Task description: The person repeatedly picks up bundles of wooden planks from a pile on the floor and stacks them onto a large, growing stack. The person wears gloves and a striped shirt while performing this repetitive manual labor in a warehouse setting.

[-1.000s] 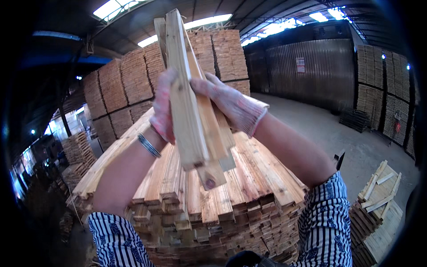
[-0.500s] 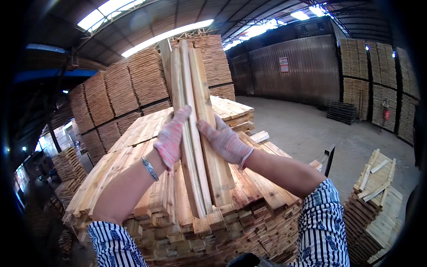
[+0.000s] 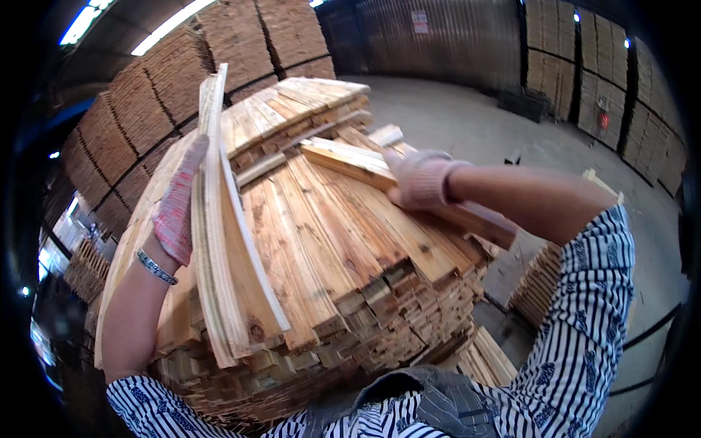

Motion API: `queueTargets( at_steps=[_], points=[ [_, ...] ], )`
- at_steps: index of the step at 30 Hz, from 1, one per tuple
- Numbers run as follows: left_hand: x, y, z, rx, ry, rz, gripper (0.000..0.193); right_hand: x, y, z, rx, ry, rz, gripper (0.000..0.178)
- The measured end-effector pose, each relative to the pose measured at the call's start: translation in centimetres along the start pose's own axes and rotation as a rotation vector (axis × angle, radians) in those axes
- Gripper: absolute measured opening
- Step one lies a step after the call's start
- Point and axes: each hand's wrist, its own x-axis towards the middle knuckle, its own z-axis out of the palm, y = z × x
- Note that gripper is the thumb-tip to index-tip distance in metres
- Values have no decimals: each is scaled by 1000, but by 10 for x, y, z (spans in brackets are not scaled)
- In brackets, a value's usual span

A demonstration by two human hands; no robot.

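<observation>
My left hand [image 3: 180, 208], in a white and red knit glove, is closed around the left side of a few long pale boards [image 3: 217, 241]. They stand on edge, side by side, over the left part of a big stack of planks [image 3: 321, 226]. To the right, my right hand [image 3: 423, 179], gloved too and slightly blurred, grips a single wooden board [image 3: 350, 162]. That board slants across the top of the stack, its near end jutting past the stack's right side. The palm and wrist hide its middle.
Tall lumber stacks [image 3: 175, 66] line the back left, others [image 3: 551, 73] the far right. Behind the concrete floor [image 3: 460, 117] rises a metal-clad wall [image 3: 438, 44]. Lower piles of boards [image 3: 537, 285] stand close on the right. A short wood piece [image 3: 385, 136] lies at the stack's right edge.
My hands have parted: the left shifted left with the boards, and the right moved right with a board in it. The view has tilted down and turned.
</observation>
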Motion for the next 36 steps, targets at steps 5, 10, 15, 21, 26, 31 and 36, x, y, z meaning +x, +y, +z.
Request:
queueTargets(
  at_steps=[5, 10, 15, 21, 26, 31, 36],
  points=[
    [-8, -10, 18, 104, -30, -38, 53, 20, 35, -19, 148, 18, -152, 69],
    [-10, -12, 16, 88, 6, -19, 51, 29, 127, -4, 1001, -223, -28, 77],
    [-3, -6, 31, 105, -25, 64, 48, 42, 110, 33, 1183, -222, 150, 78],
    [4, -5, 44, 111, -10, 2, 53, 57, 74, 15, 341, 10, -60, 63],
    [4, -3, 72, 101, 8, 28, 56, 83, 109, 0, 126, -55, -84, 68],
    [-4, -3, 75, 148, -13, 80, 58, 73, 149, 19, 481, -142, 69, 68],
    [14, -15, 57, -57, -125, -51, 43, 39, 75, 22, 420, 14, 79, 81]
  ],
)
